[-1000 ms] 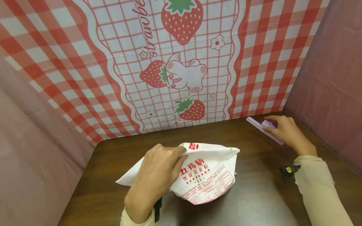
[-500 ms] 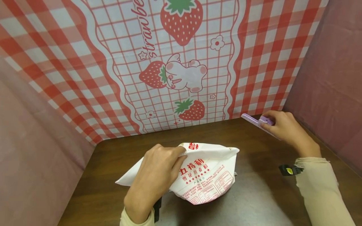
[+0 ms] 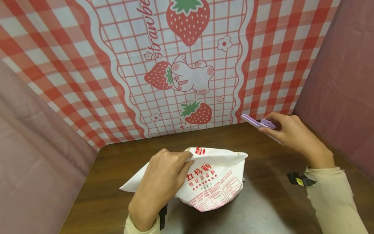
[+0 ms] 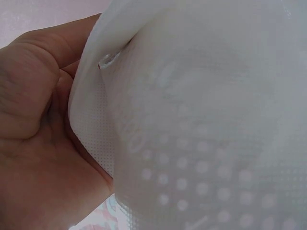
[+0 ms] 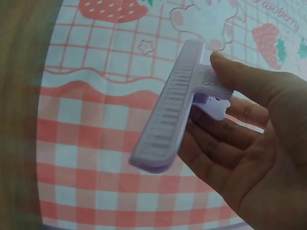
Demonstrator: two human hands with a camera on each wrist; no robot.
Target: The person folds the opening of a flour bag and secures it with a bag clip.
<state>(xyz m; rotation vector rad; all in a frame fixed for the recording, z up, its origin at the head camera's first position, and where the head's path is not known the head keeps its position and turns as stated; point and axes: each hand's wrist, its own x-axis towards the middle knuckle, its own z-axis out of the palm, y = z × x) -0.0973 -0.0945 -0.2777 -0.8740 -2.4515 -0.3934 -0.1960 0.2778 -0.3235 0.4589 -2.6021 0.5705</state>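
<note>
A white flour bag (image 3: 213,185) with red printing stands on the table, its top folded over. My left hand (image 3: 162,182) grips that folded top at the bag's left part; in the left wrist view the white woven bag (image 4: 206,120) fills most of the frame beside the palm (image 4: 38,120). Over at the back right, my right hand (image 3: 292,133) pinches a long purple bag clip (image 3: 251,121) by its handle, above the table. The right wrist view has the clip (image 5: 168,110) slanting away from the thumb and fingers (image 5: 240,81), its long bar facing the camera.
A brown wooden table (image 3: 117,169) carries the bag. Behind it hangs a red-and-white checked cloth (image 3: 271,58) with strawberries, and pink cloth (image 3: 336,81) closes off the right side. More pink cloth (image 3: 35,146) hangs at the left.
My right hand has lifted the purple clip off the table and carried it a little leftward and away, tilting it. The left hand and the bag have stayed put.
</note>
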